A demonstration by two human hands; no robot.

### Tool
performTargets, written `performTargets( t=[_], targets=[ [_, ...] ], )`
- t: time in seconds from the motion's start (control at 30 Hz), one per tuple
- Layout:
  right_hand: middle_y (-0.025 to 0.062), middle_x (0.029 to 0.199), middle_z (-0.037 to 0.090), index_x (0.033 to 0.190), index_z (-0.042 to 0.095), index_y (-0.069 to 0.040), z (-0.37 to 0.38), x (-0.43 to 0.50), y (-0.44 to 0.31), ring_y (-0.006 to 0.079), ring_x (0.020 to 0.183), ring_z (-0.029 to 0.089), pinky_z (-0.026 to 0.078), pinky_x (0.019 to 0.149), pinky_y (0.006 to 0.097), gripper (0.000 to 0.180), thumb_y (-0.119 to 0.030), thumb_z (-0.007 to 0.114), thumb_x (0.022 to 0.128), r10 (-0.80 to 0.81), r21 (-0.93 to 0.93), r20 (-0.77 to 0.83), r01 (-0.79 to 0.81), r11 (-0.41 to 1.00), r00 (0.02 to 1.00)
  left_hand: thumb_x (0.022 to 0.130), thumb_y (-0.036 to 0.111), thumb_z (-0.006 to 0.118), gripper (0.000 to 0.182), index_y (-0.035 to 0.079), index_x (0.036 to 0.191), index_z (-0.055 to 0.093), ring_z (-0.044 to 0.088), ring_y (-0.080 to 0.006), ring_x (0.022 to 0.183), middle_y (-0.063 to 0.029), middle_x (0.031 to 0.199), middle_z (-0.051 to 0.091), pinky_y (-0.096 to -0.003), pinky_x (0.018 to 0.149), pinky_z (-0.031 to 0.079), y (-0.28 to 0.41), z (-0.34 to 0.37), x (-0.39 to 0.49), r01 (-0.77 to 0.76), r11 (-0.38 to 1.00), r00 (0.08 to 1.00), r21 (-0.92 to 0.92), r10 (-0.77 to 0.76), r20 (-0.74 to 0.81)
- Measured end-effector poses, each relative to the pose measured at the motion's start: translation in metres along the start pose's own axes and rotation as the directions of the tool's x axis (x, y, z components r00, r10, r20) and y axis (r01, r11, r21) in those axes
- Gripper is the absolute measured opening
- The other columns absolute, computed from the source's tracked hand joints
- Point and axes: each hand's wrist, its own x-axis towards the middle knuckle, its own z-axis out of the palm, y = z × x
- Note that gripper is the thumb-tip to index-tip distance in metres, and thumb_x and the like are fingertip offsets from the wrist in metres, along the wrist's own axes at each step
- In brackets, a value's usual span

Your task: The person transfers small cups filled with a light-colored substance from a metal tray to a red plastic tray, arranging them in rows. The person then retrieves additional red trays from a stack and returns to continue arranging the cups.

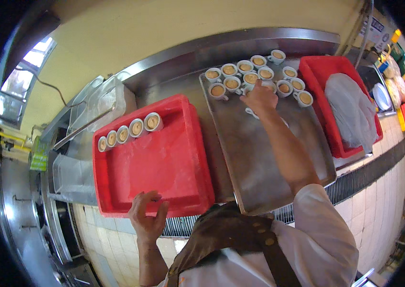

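Note:
My right hand (262,99) reaches over a metal baking tray (260,158), in among several white handled cups. Its fingers are at a white cup (270,85) with a tan filling, and the hand hides part of it, so the grip is not clear. A white cup handle (252,113) shows just below the hand. Around it stand more filled cups, such as a front-left cup (218,92) and a right-hand cup (304,99). My left hand (148,214) holds nothing, fingers apart, at the front edge of a red plastic tray (163,161). A row of several filled cups (136,128) lines that tray's far side.
A second red tray (331,64) with a clear plastic bag (349,107) stands on the right. Clear plastic containers (113,104) sit back left on the steel counter (166,84). The counter's raised steel back edge (202,50) meets a yellow wall.

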Motion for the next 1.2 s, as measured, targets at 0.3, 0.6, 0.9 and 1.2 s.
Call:
performTargets(
  t=[0.3,0.6,0.9,1.2],
  targets=[
    [0.0143,0.120,0.073,0.145,0.051,-0.011,-0.004,-0.016,0.003,0.0310,0.110,0.071,0.058,0.089,0.0459,0.082,-0.051,0.077,0.079,-0.106,-0.037,-0.077,0.104,0.994,0.991,0.079,0.007,0.081,0.027,0.002,0.102,0.069,0.071,-0.0282,0.081,-0.0110,0.087,0.072,-0.0442,0.088,0.053,0.014,0.016,-0.014,-0.147,0.989,0.987,0.006,0.147,-0.065],
    [0.0152,0.106,0.071,0.122,0.057,-0.010,-0.092,-0.260,-0.099,0.0369,0.095,0.072,0.058,0.081,0.0493,0.067,-0.032,0.089,0.067,-0.594,0.374,-0.500,0.776,0.507,0.630,0.097,0.033,0.073,0.067,0.003,0.150,0.044,0.067,-0.0182,0.091,-0.0137,0.127,0.063,-0.0310,0.077,0.054,-0.024,-0.008,-0.018,0.285,0.382,0.954,-0.879,-0.205,0.220],
    [0.0155,0.110,0.064,0.133,0.060,-0.010,-0.008,-0.445,-0.249,0.0338,0.106,0.066,0.056,0.086,0.0449,0.076,-0.047,0.088,0.073,-0.928,0.148,-0.282,0.967,0.209,0.244,0.102,0.064,0.046,0.075,0.012,0.155,0.033,0.067,-0.0250,0.113,-0.0135,0.132,0.062,-0.0392,0.082,0.061,-0.138,-0.089,-0.093,0.148,-0.041,0.963,-0.988,-0.222,0.154],
    [0.0162,0.091,0.072,0.137,0.054,-0.008,0.089,-0.532,-0.351,0.0336,0.082,0.073,0.057,0.071,0.0469,0.084,-0.056,0.084,0.075,-0.976,0.317,0.102,0.923,0.217,0.194,0.091,0.050,0.067,0.066,0.012,0.142,0.046,0.065,-0.0182,0.088,-0.0104,0.119,0.065,-0.0302,0.067,0.054,-0.247,-0.177,-0.186,0.142,0.101,0.841,-0.985,-0.537,0.066]
  ],
)
